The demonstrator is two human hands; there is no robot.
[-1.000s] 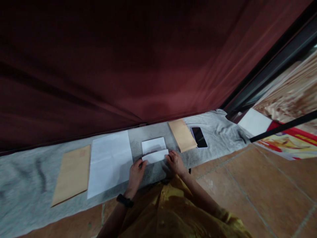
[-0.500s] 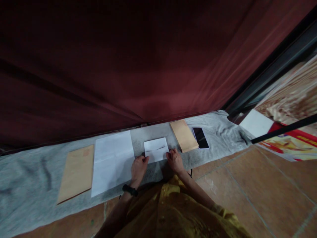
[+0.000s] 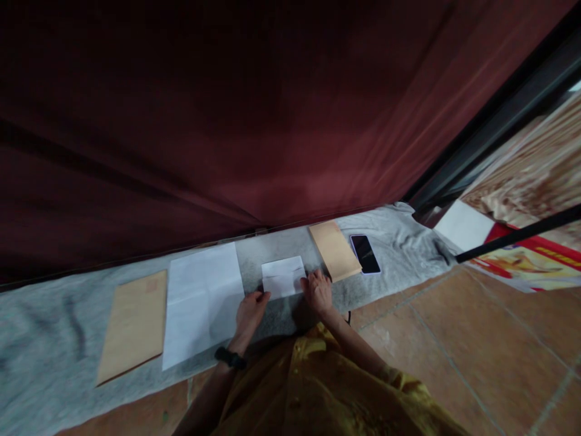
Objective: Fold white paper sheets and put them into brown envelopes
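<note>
A folded sheet of white paper [image 3: 282, 276] lies on the grey cloth in front of me. My left hand [image 3: 250, 312] is closed at its lower left corner, thumb and fingers pinched together there. At the paper's right edge is my right hand [image 3: 318, 293], its thumb touching the edge and its fingers apart, resting toward the cloth. Left of my left hand lies a large flat white sheet [image 3: 203, 300] with faint creases. Just beyond my right hand is a brown envelope [image 3: 336, 249].
Another brown envelope [image 3: 134, 327] lies at the far left of the cloth-covered narrow surface [image 3: 49, 345]. A phone [image 3: 365, 254] sits right of the near envelope. A dark red curtain [image 3: 272, 151] hangs behind. Tiled floor [image 3: 436, 351] and a printed box [image 3: 526, 257] are on the right.
The raised flap of the folded paper now lies flatter. My right fingers have spread from their bent grip at its edge. My left hand stays at the lower left corner.
</note>
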